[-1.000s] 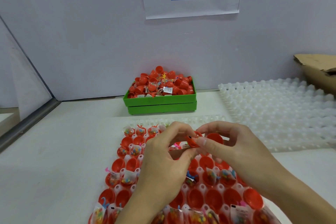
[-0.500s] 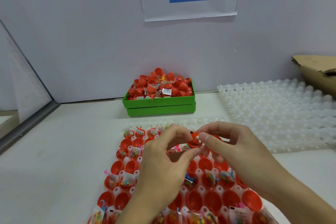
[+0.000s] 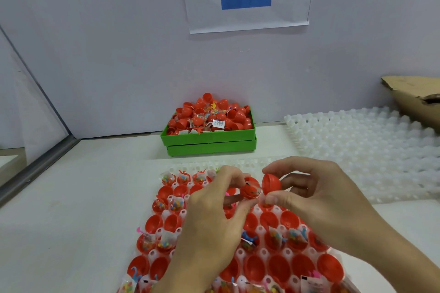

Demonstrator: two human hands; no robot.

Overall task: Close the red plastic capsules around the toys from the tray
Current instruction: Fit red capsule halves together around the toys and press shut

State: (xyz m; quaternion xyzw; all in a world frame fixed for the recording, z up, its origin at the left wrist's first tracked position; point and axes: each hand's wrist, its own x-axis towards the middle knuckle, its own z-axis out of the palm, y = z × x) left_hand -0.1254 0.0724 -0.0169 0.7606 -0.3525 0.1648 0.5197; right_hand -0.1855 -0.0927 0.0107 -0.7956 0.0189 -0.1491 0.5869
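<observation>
My left hand [image 3: 214, 219] pinches a red capsule half [image 3: 250, 190] with a bagged toy inside it. My right hand [image 3: 319, 202] pinches the other red capsule half [image 3: 271, 182], held just to the right of the first with its hollow side facing it; a small gap shows between them. Both are held above the clear plastic tray [image 3: 259, 162], whose pockets hold several open red halves [image 3: 278, 266], some with bagged toys [image 3: 177, 204]. My forearms hide the tray's near middle.
A green bin [image 3: 209, 144] heaped with red capsules and toy bags stands against the back wall. A stack of empty white trays [image 3: 366, 150] lies at the right, with a cardboard box [image 3: 416, 102] behind it. A metal rail [image 3: 35, 169] borders the table's left.
The two halves, held close together before, are now turned and slightly apart, with the toy-filled half in my left fingers and the empty half in my right. Both hands rose a little.
</observation>
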